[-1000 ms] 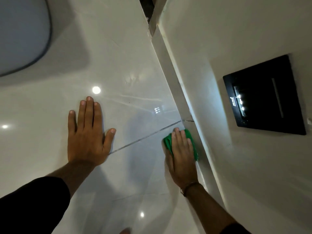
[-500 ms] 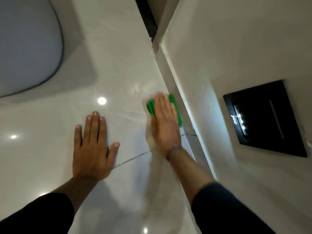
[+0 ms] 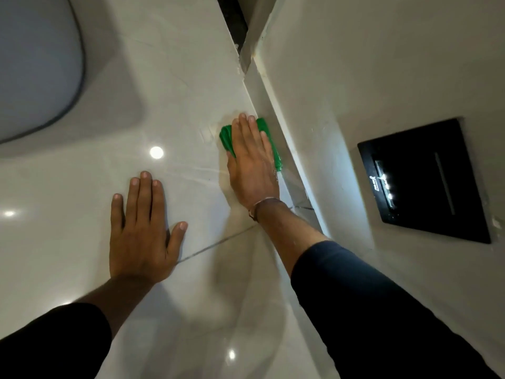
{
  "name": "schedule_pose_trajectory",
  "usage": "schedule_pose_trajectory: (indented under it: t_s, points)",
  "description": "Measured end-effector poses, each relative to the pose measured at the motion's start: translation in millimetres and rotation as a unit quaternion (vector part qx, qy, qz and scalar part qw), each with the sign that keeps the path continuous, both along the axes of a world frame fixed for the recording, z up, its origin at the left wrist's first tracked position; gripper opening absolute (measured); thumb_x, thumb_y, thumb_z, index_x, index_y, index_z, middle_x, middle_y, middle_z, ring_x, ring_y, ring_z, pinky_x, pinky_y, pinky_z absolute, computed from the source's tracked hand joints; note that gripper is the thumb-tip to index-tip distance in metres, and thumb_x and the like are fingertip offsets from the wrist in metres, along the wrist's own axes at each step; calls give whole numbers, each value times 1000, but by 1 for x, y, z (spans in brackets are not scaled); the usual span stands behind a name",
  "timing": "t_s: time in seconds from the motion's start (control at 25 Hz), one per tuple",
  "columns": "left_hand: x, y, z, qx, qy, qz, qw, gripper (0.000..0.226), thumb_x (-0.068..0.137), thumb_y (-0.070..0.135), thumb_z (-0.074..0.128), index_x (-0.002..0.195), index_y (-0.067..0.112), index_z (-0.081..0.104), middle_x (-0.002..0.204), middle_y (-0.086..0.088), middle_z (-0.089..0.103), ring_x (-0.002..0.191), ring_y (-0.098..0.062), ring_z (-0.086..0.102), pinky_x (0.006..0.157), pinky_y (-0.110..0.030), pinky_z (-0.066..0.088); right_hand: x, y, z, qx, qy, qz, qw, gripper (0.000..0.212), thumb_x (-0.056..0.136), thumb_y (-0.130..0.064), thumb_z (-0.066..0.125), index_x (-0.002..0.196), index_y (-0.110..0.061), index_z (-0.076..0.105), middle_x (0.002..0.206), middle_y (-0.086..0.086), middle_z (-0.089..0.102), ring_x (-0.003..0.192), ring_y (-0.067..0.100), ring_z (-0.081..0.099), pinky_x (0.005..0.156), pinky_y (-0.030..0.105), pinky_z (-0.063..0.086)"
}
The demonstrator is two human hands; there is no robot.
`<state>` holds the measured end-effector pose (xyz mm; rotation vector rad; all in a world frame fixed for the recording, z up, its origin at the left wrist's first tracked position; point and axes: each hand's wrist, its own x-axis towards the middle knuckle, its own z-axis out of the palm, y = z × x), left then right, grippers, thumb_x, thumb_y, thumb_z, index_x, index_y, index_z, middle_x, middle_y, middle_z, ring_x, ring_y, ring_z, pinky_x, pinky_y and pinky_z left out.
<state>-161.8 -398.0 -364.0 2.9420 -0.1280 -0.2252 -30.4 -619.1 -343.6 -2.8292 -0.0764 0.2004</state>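
A folded green cloth lies on the glossy white tiled surface, close to the corner where it meets the adjoining white wall. My right hand presses flat on the cloth with straight fingers, covering most of it. My left hand rests flat on the tile to the left, fingers spread, holding nothing. A grout line runs between the two arms.
A black flush plate is set into the adjoining white wall on the right. A white rounded toilet lid fills the upper left. A dark gap opens at the top of the corner. Wet streaks show near the cloth.
My right hand slid the green cloth up along the corner, away from the grout line, then a little to the right. My left hand stayed planted on the tile.
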Motion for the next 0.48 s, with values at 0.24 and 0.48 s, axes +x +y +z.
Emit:
schedule_pose_trajectory:
  t_s: [0.24,0.48]
  points:
    - [0,1,1,-12,-3,2,1000,89,103,51,41,171,-2,21,182,-26,16,169,-44,16,136,-62,12,-207,-78,11,-42,68,-6,997,67,100,-25,37,163,-12,16,173,7,13,160,27,14,124,54,24]
    - [0,1,2,-5,5,1,1000,89,103,51,41,171,-2,19,182,-27,15,169,-45,15,137,-61,10,-189,-70,17,-36,69,6,997,63,102,-26,36,161,-11,21,171,11,21,158,31,21,127,48,17]
